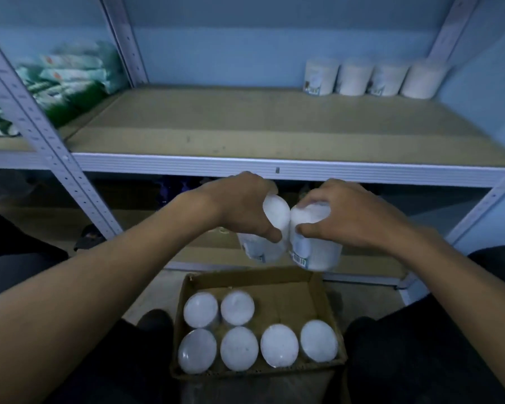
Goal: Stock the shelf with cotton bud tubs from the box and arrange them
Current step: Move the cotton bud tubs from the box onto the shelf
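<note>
Two tubs lifted above the box [321, 290].
L hand [239, 208] grips one tub [270, 246], R hand [344, 214] grips another [318, 252], tubs touching; four tubs [373, 78] at shelf [245, 129] back-right corner.

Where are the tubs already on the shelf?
Four tubs stand in a row at the back right corner of the shelf, against the blue wall.

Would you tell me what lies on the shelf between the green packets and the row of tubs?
Nothing: in the head view the shelf board is bare between the green packets and the row of tubs.
</note>
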The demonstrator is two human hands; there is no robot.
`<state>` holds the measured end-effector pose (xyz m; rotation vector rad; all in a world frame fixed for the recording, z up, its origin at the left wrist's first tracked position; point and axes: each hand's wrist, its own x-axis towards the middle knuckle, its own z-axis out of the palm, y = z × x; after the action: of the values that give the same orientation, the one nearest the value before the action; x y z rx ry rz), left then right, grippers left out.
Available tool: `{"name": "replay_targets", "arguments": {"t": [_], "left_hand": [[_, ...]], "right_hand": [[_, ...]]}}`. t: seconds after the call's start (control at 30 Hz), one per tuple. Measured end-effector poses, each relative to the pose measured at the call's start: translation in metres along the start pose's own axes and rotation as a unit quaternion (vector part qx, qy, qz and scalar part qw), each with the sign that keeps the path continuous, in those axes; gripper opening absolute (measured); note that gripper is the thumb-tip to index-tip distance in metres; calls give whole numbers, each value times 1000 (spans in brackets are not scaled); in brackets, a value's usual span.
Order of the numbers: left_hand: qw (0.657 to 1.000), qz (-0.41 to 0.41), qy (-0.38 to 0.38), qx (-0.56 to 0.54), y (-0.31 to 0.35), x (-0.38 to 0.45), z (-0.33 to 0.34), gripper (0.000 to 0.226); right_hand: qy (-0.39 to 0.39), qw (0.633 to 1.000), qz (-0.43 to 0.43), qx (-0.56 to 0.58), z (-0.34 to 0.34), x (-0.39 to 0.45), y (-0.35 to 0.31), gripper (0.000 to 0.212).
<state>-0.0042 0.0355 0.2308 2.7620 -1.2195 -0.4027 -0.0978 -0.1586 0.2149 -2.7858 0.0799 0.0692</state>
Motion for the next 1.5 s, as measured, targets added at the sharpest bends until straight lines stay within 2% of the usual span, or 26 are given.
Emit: {"name": "replay_targets", "arguments": {"t": [0.2,0.4,0.57,0.73,0.87,1.2,1.37,1.5], "left_hand": [[997,-12,55,58,13,-8,-90,76],[991,-34,66,109,17,4,-165,70],[988,-48,63,131,12,25,-196,64],[989,-55,45,127,0,51,-197,69],[992,-56,26,109,-11,71,-184,65],[993,-71,-1,92,-28,97,-158,83],[995,-67,0,72,-31,100,-154,79],[996,-63,5,59,-31,95,-155,84]], "right_hand": [[105,994,-29,-26,-76,11,-26,54],[159,986,-46,-34,-133,44,-39,39],[175,983,-41,-25,-153,77,-42,35],[175,984,-23,-32,-149,101,-38,36],[157,986,-3,-48,-136,117,-30,38],[126,991,21,-40,-108,130,-20,41],[123,990,31,-52,-104,132,-19,48],[111,992,32,-52,-108,127,-16,62]]}}
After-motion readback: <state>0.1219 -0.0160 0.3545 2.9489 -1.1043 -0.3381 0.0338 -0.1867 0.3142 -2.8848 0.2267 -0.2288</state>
